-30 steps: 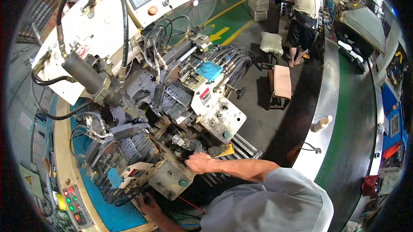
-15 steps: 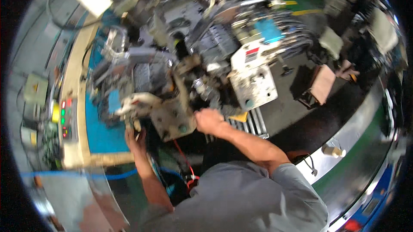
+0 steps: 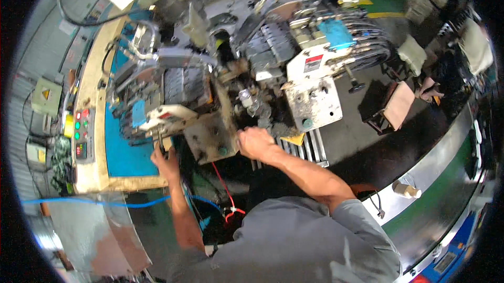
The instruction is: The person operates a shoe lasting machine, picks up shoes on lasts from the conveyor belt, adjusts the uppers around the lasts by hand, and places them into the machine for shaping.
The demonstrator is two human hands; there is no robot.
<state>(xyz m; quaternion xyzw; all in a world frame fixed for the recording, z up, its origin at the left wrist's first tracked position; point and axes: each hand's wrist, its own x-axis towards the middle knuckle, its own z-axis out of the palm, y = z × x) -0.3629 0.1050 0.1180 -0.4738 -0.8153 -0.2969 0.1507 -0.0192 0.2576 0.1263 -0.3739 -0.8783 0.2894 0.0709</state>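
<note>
My left hand is at the front of the left machine head, beside a stained metal plate. Its fingers are closed around a small part; the part's kind is hidden by the fingers. My right hand is a fist at the right edge of that plate, near a round green spot on it. Whatever the fist grips, if anything, cannot be seen. Just beyond the fist are dirty metal fittings, and to its right a yellow piece lies by metal bars.
A second machine head with a pale plate and a black-knobbed screw stands at right. Far left is a button panel. A blue hose crosses low left. A small bottle stands on the right ledge.
My view has turned slightly, so the machine's left side sits higher in the picture. Both hands keep about the same places against the machine.
</note>
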